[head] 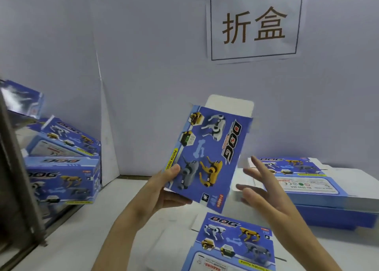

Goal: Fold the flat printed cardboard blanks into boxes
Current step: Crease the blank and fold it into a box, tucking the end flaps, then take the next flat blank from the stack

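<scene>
A blue printed box blank [211,153] with dog pictures is held up above the table, tilted, its white flap at the top. My left hand [166,186] grips its lower left corner, thumb on the printed face. My right hand [260,186] hovers just right of the blank with fingers spread and straight, touching nothing. Another flat blank [231,244] lies on the white table [114,219] below my hands. A stack of flat blanks [315,186] sits at the right.
Several folded blue boxes [63,168] are piled at the left beside a dark metal frame [18,168]. A white wall with a paper sign [254,24] stands behind the table.
</scene>
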